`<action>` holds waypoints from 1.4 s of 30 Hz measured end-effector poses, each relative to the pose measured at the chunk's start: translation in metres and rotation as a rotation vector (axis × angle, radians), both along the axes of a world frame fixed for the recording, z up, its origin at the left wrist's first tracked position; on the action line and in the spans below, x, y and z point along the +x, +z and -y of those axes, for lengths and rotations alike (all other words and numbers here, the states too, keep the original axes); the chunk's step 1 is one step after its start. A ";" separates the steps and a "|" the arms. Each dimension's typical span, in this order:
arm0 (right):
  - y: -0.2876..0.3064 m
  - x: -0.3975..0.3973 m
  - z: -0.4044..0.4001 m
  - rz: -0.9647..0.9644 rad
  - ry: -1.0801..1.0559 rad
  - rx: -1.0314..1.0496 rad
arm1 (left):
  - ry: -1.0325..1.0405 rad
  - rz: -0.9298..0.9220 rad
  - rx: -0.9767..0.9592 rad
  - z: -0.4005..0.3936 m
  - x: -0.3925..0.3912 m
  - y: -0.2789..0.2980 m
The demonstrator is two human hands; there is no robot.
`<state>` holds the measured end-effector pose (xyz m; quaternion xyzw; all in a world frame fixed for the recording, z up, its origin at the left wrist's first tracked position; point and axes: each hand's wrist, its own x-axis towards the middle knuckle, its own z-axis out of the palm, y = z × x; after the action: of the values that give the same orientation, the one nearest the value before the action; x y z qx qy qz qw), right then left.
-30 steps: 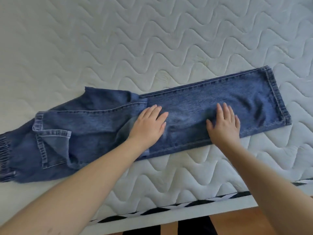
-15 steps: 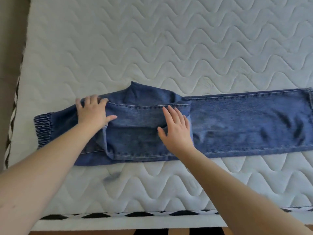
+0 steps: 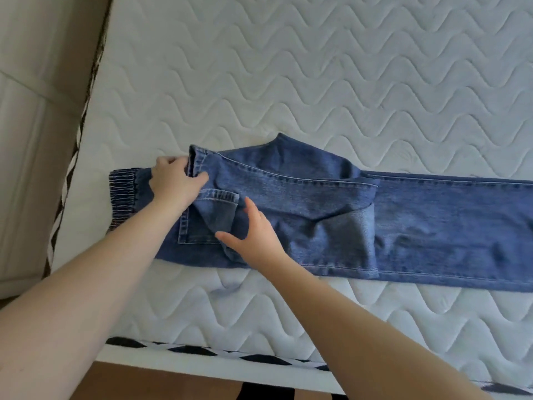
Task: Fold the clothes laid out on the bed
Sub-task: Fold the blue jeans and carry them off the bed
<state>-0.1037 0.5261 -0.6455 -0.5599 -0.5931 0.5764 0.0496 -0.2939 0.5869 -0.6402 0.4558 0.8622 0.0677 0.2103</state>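
The bed [image 3: 288, 67] carries the jeans [image 3: 317, 215], lying lengthwise near its front edge. The step seems to be tidying the seat part; next the turned-up pocket needs flattening. The left hand [image 3: 176, 183] pinches a raised fold; the right hand [image 3: 253, 235] touches denim, fingers spread

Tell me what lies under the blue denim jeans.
The white quilted mattress lies under the blue denim jeans and shows on every side. Whatever sits beneath the denim's folded layers is covered.
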 end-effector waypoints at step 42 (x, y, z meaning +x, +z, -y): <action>-0.007 0.602 0.018 -0.057 -1.278 0.121 | -0.544 0.721 -0.348 -0.114 0.709 -0.007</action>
<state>0.4983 0.5083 -0.6522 -0.7836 -0.1725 0.4134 0.4304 0.4147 0.7008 -0.6474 0.5704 0.5824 0.0188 0.5789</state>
